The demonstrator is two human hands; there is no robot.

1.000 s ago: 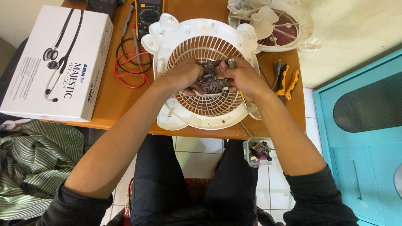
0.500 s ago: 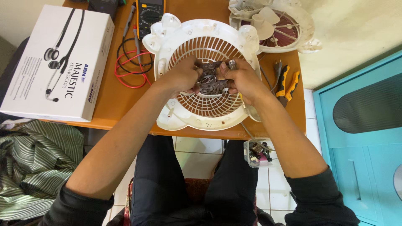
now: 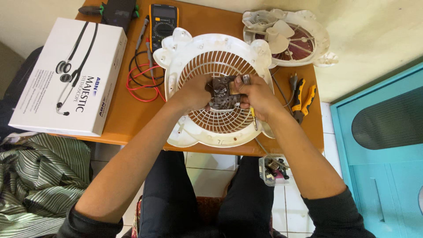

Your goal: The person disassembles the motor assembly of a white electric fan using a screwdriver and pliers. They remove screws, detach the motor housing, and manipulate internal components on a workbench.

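Note:
A white round fan grille housing (image 3: pixel 200 48) lies flat on the orange table (image 3: pixel 132 119). Over its middle sits a small dark fan motor (image 3: pixel 222 93) with visible windings. My left hand (image 3: pixel 193 91) grips the motor from the left and my right hand (image 3: pixel 255 94) grips it from the right. A thin yellow-handled screwdriver (image 3: pixel 253 118) pokes out under my right hand.
A white box with a stethoscope picture (image 3: pixel 70 75) lies at the left. A multimeter (image 3: pixel 163 24) with red and black leads (image 3: pixel 143 72) sits behind the grille. A second fan housing with blades (image 3: pixel 288 37) is at back right, pliers (image 3: pixel 303 99) beside it, a small parts box (image 3: pixel 273 169) below.
Both hands stay on the motor, with only a slight shift of the fingers. Nothing else has moved.

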